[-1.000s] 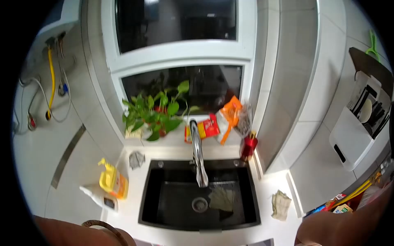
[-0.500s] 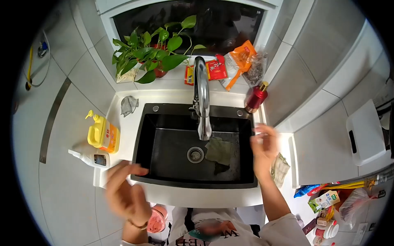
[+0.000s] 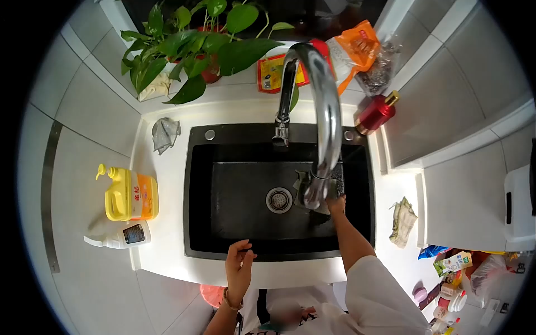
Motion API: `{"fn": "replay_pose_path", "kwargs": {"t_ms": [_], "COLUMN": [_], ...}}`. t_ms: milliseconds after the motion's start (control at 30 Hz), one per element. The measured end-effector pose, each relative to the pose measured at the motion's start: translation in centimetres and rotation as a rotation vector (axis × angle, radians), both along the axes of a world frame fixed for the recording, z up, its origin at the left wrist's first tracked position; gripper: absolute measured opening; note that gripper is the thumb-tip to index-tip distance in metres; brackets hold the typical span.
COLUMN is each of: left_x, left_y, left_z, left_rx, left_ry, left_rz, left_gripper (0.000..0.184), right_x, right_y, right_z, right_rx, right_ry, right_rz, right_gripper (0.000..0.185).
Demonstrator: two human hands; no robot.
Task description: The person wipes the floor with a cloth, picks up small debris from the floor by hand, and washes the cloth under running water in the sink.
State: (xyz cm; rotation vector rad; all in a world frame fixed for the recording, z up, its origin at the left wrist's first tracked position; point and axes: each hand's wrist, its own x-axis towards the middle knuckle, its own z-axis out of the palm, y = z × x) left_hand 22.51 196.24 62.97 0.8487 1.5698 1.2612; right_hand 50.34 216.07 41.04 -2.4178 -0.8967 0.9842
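In the black sink (image 3: 240, 223) a grey-green dishcloth (image 3: 302, 187) lies bunched to the right of the drain (image 3: 279, 200). My right hand (image 3: 336, 204) reaches down into the basin and grips this cloth; the faucet (image 3: 329, 117) hides most of its fingers. The spout hangs in front of both hand and cloth. My left hand (image 3: 239, 267) hovers by the sink's front edge, empty, its fingers loosely bent and apart.
Left of the sink stand a yellow pump bottle (image 3: 131, 194), a white spray bottle (image 3: 120, 235) and a grey rag (image 3: 166, 135). A red bottle (image 3: 377, 113) is at the back right corner, a folded cloth (image 3: 402, 222) on the right counter. A potted plant (image 3: 209, 70) overhangs the back.
My right hand has moved from the sink's right rim down to the dishcloth, which was spread flat and is now bunched. My left hand has moved right. The view has shifted closer.
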Motion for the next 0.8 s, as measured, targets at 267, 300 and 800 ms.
{"fn": "replay_pose_path", "kwargs": {"t_ms": [267,300,800], "left_x": [-0.6,-0.5,0.4], "left_y": [0.6,1.1,4.6], "left_z": [-4.7,-5.1,-12.0], "left_rx": [-0.125,-0.128,-0.216], "left_ry": [-0.011,-0.005,-0.053], "left_rz": [-0.075,-0.068,-0.22], "left_gripper": [0.025,0.025,0.024], "right_x": [-1.0,-1.4,-3.0], "right_y": [3.9,3.9,3.7], "right_z": [-12.6,-12.3,-4.0], "right_rx": [-0.425,-0.427,0.097], "right_ry": [-0.147,-0.141,0.266], "right_rz": [0.076,0.084,0.149], "right_gripper": [0.074,0.074,0.049]}}
